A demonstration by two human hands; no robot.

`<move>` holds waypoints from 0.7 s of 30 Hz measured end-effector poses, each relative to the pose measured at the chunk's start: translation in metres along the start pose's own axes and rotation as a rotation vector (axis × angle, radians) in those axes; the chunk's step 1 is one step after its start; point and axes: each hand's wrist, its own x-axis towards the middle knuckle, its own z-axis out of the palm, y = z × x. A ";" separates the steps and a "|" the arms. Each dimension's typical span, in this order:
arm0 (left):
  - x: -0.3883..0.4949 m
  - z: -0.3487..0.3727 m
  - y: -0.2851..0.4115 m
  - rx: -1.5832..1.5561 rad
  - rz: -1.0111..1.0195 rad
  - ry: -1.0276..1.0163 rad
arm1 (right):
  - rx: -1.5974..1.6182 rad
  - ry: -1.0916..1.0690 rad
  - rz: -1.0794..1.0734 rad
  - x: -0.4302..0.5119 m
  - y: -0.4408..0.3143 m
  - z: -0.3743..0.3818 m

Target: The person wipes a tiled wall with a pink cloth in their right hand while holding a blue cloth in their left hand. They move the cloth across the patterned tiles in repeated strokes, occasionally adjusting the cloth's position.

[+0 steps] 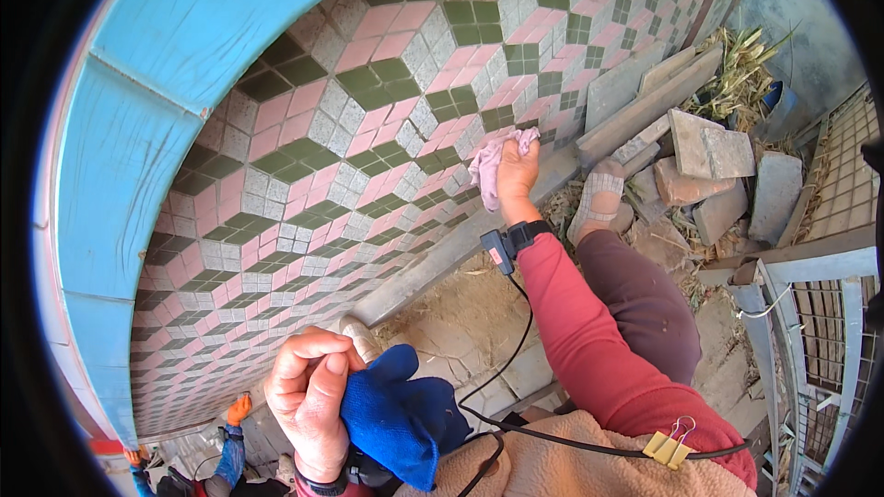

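Note:
Against the lower part of a tiled wall [387,90] in pink, green and grey, my right hand [518,169] holds a crumpled pink cloth [489,164]. The fingers are wrapped around the cloth and partly hidden by it. At the lower centre my left hand [311,386] is raised with curled fingers, its thumb close to the fingertips. A blue knitted glove [404,414] hangs beside that hand; how it is held is hidden. Both wrists carry black straps, and a black cable [532,428] crosses my front.
Stone slabs and broken bricks [697,183] lie at the right, near dry plant stalks [739,83]. A metal frame with mesh [815,338] stands at the lower right. A narrow ledge [428,276] follows the wall's foot. Another person's orange-gloved hand [239,409] shows at the lower left.

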 end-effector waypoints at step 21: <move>-0.007 -0.020 0.001 -0.029 -0.005 -0.014 | -0.087 0.046 -0.607 0.016 -0.128 0.023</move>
